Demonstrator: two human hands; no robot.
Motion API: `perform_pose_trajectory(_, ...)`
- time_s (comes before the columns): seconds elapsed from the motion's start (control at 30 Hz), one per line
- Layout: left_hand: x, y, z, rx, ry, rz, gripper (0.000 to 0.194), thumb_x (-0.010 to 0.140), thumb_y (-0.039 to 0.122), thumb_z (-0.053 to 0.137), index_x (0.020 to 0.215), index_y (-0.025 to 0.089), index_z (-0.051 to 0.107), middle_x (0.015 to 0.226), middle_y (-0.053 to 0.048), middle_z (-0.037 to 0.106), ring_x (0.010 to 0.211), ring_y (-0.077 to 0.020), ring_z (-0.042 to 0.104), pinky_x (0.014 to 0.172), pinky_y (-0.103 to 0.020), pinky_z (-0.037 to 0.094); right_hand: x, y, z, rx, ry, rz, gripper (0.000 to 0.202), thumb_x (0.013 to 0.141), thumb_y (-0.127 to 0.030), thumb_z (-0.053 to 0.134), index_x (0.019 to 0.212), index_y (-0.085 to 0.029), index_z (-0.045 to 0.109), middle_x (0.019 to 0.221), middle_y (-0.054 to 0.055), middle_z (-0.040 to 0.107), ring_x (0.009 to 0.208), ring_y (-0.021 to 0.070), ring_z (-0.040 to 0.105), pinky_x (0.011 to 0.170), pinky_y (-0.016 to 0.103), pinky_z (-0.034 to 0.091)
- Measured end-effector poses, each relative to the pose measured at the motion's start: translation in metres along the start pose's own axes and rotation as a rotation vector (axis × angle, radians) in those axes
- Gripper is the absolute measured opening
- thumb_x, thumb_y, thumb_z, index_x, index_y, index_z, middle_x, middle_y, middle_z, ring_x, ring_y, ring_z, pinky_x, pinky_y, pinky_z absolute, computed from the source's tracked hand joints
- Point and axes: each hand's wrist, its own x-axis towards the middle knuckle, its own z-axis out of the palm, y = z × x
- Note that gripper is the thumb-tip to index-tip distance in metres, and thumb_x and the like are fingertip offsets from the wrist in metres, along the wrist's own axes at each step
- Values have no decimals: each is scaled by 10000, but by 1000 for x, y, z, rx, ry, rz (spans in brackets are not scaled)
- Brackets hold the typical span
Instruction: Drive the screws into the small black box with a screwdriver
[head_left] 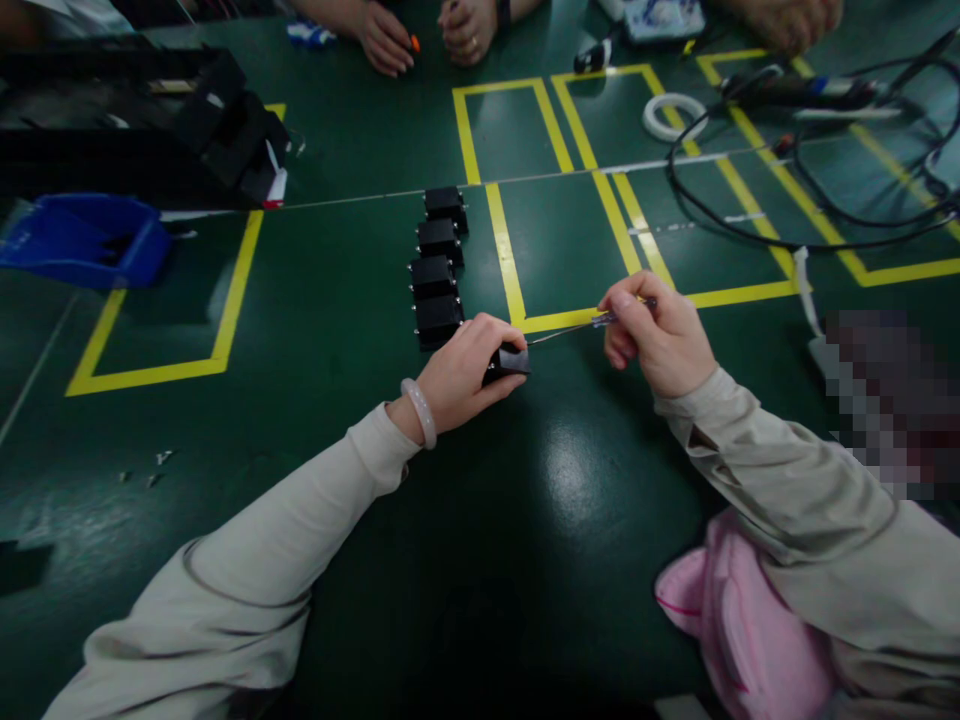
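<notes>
My left hand (471,370) is closed around a small black block (511,360) and steadies it on the green table. My right hand (654,332) grips a thin screwdriver (600,320) by its handle. The shaft points left, and its tip meets or nearly meets the block's right side; I cannot tell which. Behind my left hand, several similar black blocks (437,275) stand in a row running away from me, with small shiny screw-like points at their sides. My left fingers hide part of the held block.
Loose screws (161,458) lie at the left. A blue bin (90,240) and black racks (150,130) stand at the far left. A white tape roll (675,117) and a cabled tool (810,92) lie at the back right. Another person's hands (386,38) rest across the table.
</notes>
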Motion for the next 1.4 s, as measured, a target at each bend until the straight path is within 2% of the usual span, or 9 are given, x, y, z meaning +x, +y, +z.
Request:
perform_pose_trajectory(0.1,0,-1,0,-1,2,9,259,918,214,639,1143,163,522,1145,-102,600,1061,-238,574,929,-412,509,0,1,0,9,4,-7,370,865,-557,705,818,-231,537,431,-107,368,321,77,369,328,252,331)
perform_pose_trajectory(0.23,-1,-1,-1,0,-8,-2,255,917,215,636,1140,174,519,1140,-98,600,1057,-237,573,925,-416,513,0,0,0,0,-17,-13,328,872,-519,715,907,-243,541,468,-94,444,361,93,435,355,252,354)
perform_pose_trajectory(0.43,-1,-1,0,-6,2,7,251,922,225,632,1141,170,522,1141,-101,601,1053,-237,575,919,-413,517,0,-2,0,0,0,-8,388,861,-579,699,783,-234,539,429,-105,353,321,77,365,327,253,338)
perform_pose_trajectory(0.67,-1,-1,1,-2,17,18,271,905,207,645,1142,166,521,1140,-101,604,1058,-238,576,923,-412,516,-1,-1,-1,-3,-25,-1,336,881,-533,699,836,-239,542,447,-92,426,358,92,420,367,259,357)
perform_pose_trajectory(0.83,-1,-2,1,-5,4,4,285,892,194,642,1146,176,515,1153,-98,604,1078,-237,575,948,-419,511,-1,-2,0,18,-25,-6,357,873,-546,703,805,-233,545,436,-98,385,340,84,391,352,259,348)
perform_pose_trajectory(1.07,-1,-1,0,-9,0,-2,276,895,199,628,1145,185,512,1167,-97,611,1098,-241,581,963,-426,505,0,-1,0,7,-23,-16,326,874,-518,713,912,-249,534,475,-94,443,361,95,431,354,254,346)
perform_pose_trajectory(1.27,-1,-1,0,-8,7,12,273,896,194,631,1144,171,519,1155,-103,616,1074,-241,581,947,-421,507,0,-2,0,4,-11,-13,362,872,-557,698,811,-239,537,437,-103,363,330,79,372,336,254,334)
perform_pose_trajectory(1.4,-1,-1,0,-4,8,14,269,895,189,633,1139,172,520,1149,-100,617,1067,-239,581,940,-414,505,0,-2,0,11,-11,-12,361,840,-540,742,901,-247,541,466,-97,440,347,94,431,339,255,336)
